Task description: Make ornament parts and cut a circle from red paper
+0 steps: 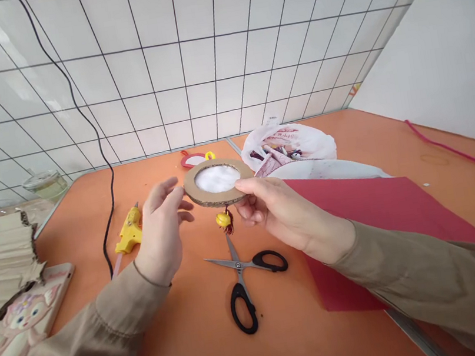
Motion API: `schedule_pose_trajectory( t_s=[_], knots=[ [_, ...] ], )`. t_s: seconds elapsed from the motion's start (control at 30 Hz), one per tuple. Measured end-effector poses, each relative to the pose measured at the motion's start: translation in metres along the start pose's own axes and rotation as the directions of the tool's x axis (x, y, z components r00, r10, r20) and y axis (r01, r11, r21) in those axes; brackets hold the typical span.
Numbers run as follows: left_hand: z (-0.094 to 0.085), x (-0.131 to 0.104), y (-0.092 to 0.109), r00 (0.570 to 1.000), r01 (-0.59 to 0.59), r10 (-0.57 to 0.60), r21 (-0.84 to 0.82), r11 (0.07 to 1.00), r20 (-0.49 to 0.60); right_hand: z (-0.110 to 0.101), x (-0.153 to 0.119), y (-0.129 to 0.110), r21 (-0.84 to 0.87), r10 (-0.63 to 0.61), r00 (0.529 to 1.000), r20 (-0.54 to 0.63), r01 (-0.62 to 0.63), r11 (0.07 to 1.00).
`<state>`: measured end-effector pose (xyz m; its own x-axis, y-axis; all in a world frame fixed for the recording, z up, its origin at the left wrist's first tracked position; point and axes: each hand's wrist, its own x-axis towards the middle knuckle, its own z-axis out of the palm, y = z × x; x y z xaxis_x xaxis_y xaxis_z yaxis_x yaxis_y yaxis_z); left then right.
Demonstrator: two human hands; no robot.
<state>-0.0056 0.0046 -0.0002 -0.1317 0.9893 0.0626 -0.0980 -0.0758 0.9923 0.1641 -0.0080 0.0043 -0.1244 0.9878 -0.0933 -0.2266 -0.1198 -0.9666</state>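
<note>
My right hand (284,209) pinches the right edge of a round cardboard ring (193,193) between thumb and fingers, holding it above the table. White material (217,179) fills the ring's middle. Just below it shows a yellow ball-shaped charm (224,220) with a dark red tassel; whether it is tied to the ring I cannot tell. Beside the ring's left edge, my left hand (163,231) is open with fingers apart, its thumb tip close to or touching the rim. Black-handled scissors (239,266) lie with spread blades below the charm.
A yellow glue gun (129,230) lies left, near a black cable (101,145). Red sheets (358,207) lie right, below a white plastic bag (321,139). A red round piece (185,161) sits behind the ring. Torn cardboard (11,247) and a cartoon-decorated item (30,316) are left.
</note>
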Motion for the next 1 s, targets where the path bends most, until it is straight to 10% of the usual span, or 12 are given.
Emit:
schedule_pose_trajectory(
  t_s=[0.07, 0.17, 0.27, 0.33, 0.6, 0.77, 0.9, 1.0],
  knots=[
    [-0.005, 0.004, -0.004, 0.952, -0.29, 0.304, 0.233, 0.928, -0.023, 0.0, 0.001, 0.0, 0.051, 0.031, 0.999, 0.024, -0.032, 0.998],
    [-0.01, 0.007, -0.005, 0.686, -0.711, 0.667, 0.462, 0.53, 0.29, -0.001, 0.002, -0.001, 0.123, 0.1, 0.995, 0.018, -0.101, 0.987],
    [-0.011, 0.009, 0.0, 0.401, -0.899, 0.714, 0.394, 0.189, 0.574, -0.001, 0.002, -0.003, 0.17, 0.154, 0.988, 0.022, -0.156, 0.973],
    [-0.012, 0.011, 0.003, 0.334, -0.931, 0.701, 0.337, 0.14, 0.63, -0.001, 0.001, -0.004, 0.17, 0.179, 0.982, 0.055, -0.185, 0.968],
    [-0.011, 0.01, 0.002, 0.376, -0.926, 0.67, 0.25, 0.281, 0.64, 0.003, -0.006, -0.003, 0.126, 0.221, 0.965, 0.14, -0.239, 0.963],
    [-0.008, 0.002, 0.002, 0.562, -0.824, 0.629, 0.298, 0.482, 0.536, 0.001, -0.004, 0.0, 0.083, 0.172, 0.972, 0.161, -0.187, 0.979],
    [-0.009, -0.001, 0.004, 0.688, -0.72, 0.584, 0.311, 0.62, 0.43, -0.002, -0.009, 0.002, -0.147, -0.087, 0.992, 0.091, 0.1, 0.984],
    [-0.009, 0.0, 0.005, 0.702, -0.707, 0.582, 0.299, 0.641, 0.41, -0.001, -0.018, 0.002, -0.351, -0.426, 0.903, 0.06, 0.419, 0.838]
  ],
)
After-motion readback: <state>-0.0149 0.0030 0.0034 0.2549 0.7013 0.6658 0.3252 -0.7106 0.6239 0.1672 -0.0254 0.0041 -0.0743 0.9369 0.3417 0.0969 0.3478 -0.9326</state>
